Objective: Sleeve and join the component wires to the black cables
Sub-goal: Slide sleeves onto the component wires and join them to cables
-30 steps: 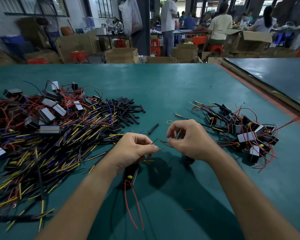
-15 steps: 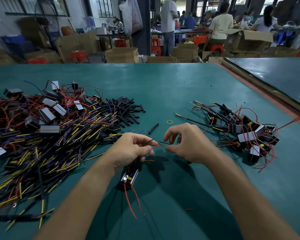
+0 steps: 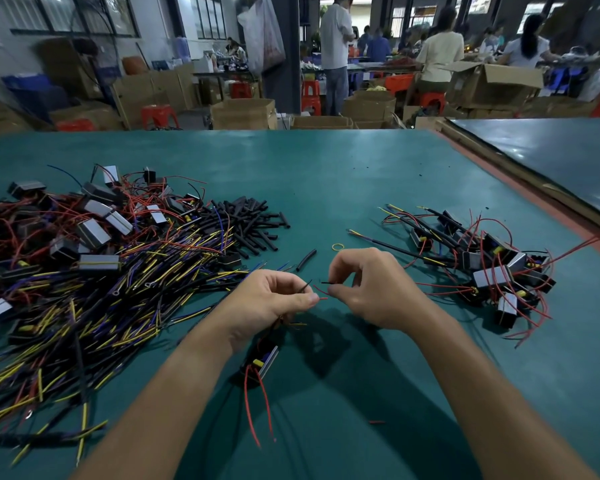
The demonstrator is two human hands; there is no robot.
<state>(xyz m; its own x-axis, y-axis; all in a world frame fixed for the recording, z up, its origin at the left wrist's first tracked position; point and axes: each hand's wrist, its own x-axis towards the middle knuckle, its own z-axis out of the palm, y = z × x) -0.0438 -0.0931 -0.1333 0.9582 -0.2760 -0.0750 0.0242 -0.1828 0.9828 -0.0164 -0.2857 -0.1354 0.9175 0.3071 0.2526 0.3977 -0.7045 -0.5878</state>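
Green bench mat (image 3: 326, 188), near edge: left hand (image 3: 271, 303) pinches red component wire (image 3: 321, 298); component (image 3: 262, 362) below its wrist. Right hand (image 3: 371, 289) pinches thin black wire end (image 3: 325, 282), just beside.

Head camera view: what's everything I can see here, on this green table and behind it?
table: one, green, foreground
cable pile: many, black with yellow and purple leads, left
components: many, black-and-grey, red-wired, in the left pile
sleeves: a heap, black, centre-left
loose sleeve: one, black, just beyond the hands
rubber band: one, yellow, beyond the right hand
right pile: several components, red wires, black cables, right
held component: one, black, red wires, under the left wrist
wire ends: thin, red and black, between the hands
cardboard boxes: several, brown, behind the table
stools: several, red, background
people: several, background
left hand: one, pinching wire ends
right hand: one, pinching wire ends
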